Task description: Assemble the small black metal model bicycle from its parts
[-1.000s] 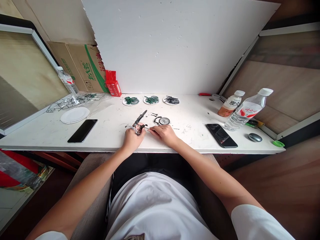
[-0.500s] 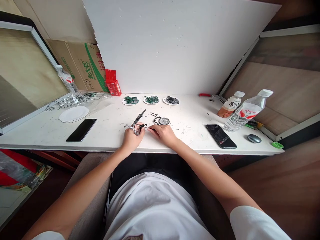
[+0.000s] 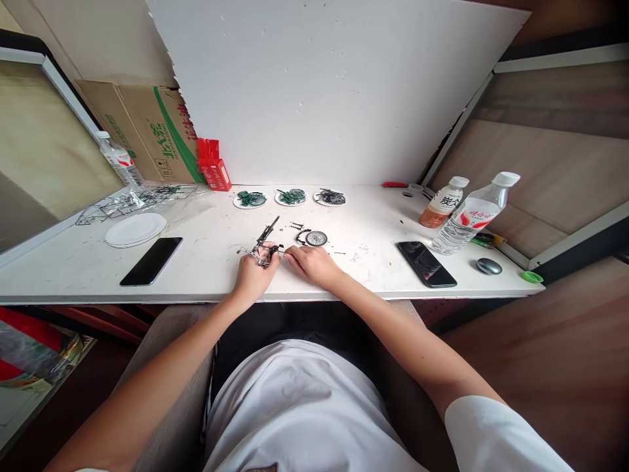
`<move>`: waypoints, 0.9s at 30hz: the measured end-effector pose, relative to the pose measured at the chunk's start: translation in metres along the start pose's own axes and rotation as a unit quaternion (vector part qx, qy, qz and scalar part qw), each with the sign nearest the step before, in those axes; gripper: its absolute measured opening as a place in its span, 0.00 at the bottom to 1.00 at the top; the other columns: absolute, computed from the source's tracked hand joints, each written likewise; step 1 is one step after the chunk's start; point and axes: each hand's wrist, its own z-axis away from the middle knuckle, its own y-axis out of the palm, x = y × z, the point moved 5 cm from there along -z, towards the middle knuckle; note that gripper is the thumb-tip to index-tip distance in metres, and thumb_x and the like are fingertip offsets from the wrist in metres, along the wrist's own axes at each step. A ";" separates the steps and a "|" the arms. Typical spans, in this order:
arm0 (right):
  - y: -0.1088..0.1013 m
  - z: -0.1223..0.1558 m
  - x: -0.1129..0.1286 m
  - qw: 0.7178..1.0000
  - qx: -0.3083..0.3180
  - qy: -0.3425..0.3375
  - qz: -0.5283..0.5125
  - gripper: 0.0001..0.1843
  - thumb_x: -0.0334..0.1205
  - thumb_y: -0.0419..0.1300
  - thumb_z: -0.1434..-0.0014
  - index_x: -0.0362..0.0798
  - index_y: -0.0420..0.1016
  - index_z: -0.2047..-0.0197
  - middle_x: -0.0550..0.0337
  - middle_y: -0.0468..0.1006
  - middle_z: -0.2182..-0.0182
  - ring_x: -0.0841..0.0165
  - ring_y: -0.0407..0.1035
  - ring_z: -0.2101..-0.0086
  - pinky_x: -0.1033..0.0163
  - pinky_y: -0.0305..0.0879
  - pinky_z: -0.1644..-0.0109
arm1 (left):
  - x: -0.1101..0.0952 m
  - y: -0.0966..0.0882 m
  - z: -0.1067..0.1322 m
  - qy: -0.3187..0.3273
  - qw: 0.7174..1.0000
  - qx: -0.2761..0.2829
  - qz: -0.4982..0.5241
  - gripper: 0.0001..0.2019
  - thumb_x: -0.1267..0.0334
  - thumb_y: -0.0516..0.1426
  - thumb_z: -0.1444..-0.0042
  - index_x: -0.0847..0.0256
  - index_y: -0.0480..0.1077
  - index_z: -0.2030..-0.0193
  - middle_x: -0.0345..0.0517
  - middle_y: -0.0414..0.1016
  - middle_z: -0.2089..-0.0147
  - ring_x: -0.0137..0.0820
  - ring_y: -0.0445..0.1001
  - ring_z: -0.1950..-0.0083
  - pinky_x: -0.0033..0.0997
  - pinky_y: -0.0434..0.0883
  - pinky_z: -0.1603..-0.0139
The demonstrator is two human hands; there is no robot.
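Observation:
My left hand [image 3: 254, 275] is closed around a partly assembled model bicycle [image 3: 265, 237], near the table's front edge. Its handlebar points left, and a dark wheel seen nearly edge-on sticks up and away from me. Just to the right, my right hand [image 3: 314, 265] pinches a thin rod-like piece [image 3: 282, 252] whose far end meets the bicycle's dark parts. Fingers cover most of that piece, so its kind cannot be made out. Beyond my right hand lie a loose spoked wheel [image 3: 316, 238] with a curved black part beside it, and small black pieces [image 3: 296, 225].
Three small plates hold model parts: two green heaps [image 3: 251, 198], [image 3: 291, 196] and one black [image 3: 329, 196]. Phones lie left [image 3: 151, 261] and right [image 3: 426, 263]. Bottles [image 3: 443, 202], [image 3: 474, 213] and a mouse [image 3: 489, 266] stand right; white plates [image 3: 135, 229] and sprues [image 3: 132, 200] lie left.
The whole view has shifted slightly, so everything on the table appears a little further left. Both hands keep their holds, close together at the bicycle, with barely any other movement.

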 end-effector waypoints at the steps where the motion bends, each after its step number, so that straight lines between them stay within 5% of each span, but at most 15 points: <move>1: -0.001 0.000 0.001 1.000 0.000 -0.002 -0.003 0.23 0.47 0.44 0.18 0.44 0.77 0.47 0.49 0.85 0.62 0.63 0.77 0.63 0.61 0.57 0.61 | 0.001 0.000 0.000 0.000 1.000 -0.001 -0.003 0.13 0.56 0.59 0.33 0.62 0.77 0.49 0.52 0.86 0.61 0.41 0.85 0.60 0.38 0.78 0.54; 15: 0.000 0.003 0.005 0.999 0.022 0.038 0.024 0.26 0.49 0.42 0.17 0.44 0.78 0.48 0.51 0.85 0.69 0.64 0.74 0.72 0.59 0.48 0.67 | -0.010 -0.005 0.006 0.067 0.996 -0.032 -0.056 0.13 0.58 0.56 0.29 0.60 0.78 0.45 0.53 0.88 0.55 0.43 0.87 0.55 0.41 0.79 0.48; 27: -0.005 0.006 0.009 0.988 0.005 0.092 -0.120 0.19 0.46 0.49 0.19 0.47 0.79 0.51 0.56 0.83 0.69 0.67 0.74 0.71 0.64 0.55 0.62 | -0.011 -0.004 0.008 0.119 0.986 -0.057 -0.098 0.13 0.60 0.55 0.28 0.60 0.78 0.45 0.56 0.87 0.52 0.44 0.86 0.49 0.44 0.80 0.43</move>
